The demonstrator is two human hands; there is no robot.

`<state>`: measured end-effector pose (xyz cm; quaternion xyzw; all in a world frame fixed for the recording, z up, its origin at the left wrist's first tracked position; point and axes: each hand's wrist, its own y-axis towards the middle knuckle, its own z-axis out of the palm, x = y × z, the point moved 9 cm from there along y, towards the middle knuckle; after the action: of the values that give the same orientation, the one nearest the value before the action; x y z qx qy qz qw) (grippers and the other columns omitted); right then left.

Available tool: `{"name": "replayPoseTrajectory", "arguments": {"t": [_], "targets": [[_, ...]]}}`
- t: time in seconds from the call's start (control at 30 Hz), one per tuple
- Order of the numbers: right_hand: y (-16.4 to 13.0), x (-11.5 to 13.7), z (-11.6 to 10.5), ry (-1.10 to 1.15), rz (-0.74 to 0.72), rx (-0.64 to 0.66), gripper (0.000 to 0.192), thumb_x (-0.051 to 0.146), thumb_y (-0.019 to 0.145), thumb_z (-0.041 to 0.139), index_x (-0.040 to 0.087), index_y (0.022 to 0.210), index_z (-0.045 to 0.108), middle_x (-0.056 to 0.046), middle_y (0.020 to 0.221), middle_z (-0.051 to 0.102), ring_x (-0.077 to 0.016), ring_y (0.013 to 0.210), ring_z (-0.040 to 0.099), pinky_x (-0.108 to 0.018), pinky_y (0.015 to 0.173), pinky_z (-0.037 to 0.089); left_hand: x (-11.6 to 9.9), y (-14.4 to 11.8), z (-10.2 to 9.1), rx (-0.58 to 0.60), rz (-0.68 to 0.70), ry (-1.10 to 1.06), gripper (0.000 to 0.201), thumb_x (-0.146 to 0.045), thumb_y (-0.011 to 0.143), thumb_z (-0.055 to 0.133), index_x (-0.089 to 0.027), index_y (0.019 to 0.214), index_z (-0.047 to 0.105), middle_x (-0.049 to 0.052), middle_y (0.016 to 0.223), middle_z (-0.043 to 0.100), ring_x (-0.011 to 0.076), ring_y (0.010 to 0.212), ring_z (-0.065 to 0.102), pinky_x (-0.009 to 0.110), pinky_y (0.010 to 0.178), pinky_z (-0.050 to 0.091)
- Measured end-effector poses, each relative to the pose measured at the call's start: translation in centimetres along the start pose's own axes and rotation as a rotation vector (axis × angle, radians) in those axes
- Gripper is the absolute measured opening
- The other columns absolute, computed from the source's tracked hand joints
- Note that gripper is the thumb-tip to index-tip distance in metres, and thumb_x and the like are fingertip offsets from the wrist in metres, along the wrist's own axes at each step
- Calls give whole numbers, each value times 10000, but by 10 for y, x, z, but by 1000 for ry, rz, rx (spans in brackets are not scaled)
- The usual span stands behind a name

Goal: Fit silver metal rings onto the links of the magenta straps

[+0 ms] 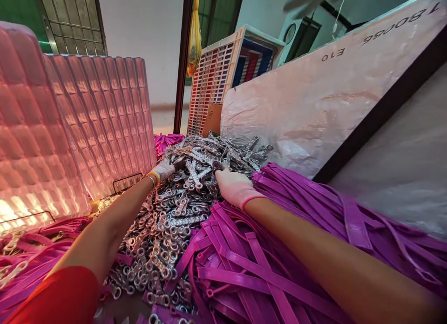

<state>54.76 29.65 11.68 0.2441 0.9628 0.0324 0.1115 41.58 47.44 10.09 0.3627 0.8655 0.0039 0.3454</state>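
- Purple straps [265,273] lie nearest, heaped on the right.
- The metal links [167,231] lie piled in the middle.
- Right hand [234,186] rests on the links; its grip cannot be told.
- Left hand [162,169], further, grasps links.

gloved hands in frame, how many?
2. Left hand lies at the left of the metal clip pile; right hand lies where the pile meets the purple straps. Fingertips partly buried.

Purple straps [279,277] showing beside silvery metal links [167,231]; white glove on left hand [163,169], pink glove on right hand [234,186]; red sleeve [59,296].
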Motion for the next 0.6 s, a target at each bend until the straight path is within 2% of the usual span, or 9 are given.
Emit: {"name": "replayPoseTrajectory", "arguments": {"t": [0.1,0.17,0.23,0.3,0.43,0.53,0.6], "targets": [[-6,5,-5,27,-25,-65,447,83,880,404,186,1278,580,-242,1394,501,-283,938,716,-383,751,560,-12,-8,6,19,-10,44,822,-646,729,645,-141,1349,455,167,1385,544,295,1226,543,334,1023,432],[-8,10,-8,45,-66,-105,452,79,871,423,192,1284,568,-236,1450,449,-270,922,718,-370,750,559,-23,-13,10,21,-14,80,809,-588,694,693,-116,1313,473,195,1362,545,328,1206,546,364,1012,440],[-8,15,-10,68,-111,-138,466,74,854,450,195,1291,559,-232,1504,386,-259,913,717,-356,750,558,-39,-18,15,32,17,111,705,-477,712,691,-132,1293,490,183,1342,558,326,1201,550,365,1009,443],[-6,18,-11,93,-135,-172,496,73,834,475,178,1314,538,-246,1502,385,-262,917,713,-353,759,556,-55,-23,20,53,67,138,627,-356,718,667,-153,1288,501,163,1325,574,309,1193,560,354,1004,450],[-4,27,-16,138,-217,-233,552,67,802,496,143,1349,509,-261,1435,464,-290,961,699,-379,808,543,-77,-33,27,51,141,196,713,-253,701,628,-188,1383,430,150,1453,464,329,1305,471,407,1077,397],[-4,40,-17,153,-336,-239,564,61,767,535,165,1321,543,-219,1471,443,-278,1014,681,-359,855,527,-82,-40,31,30,151,220,783,-241,702,618,-204,1440,357,152,1496,409,355,1348,421,463,1109,360],[-4,44,-19,164,-362,-247,506,72,771,534,152,1268,578,-199,1487,430,-264,1055,664,-334,886,513,-83,-44,33,23,160,219,806,-233,702,615,-210,1456,329,153,1509,389,354,1358,410,473,1120,351]]}}
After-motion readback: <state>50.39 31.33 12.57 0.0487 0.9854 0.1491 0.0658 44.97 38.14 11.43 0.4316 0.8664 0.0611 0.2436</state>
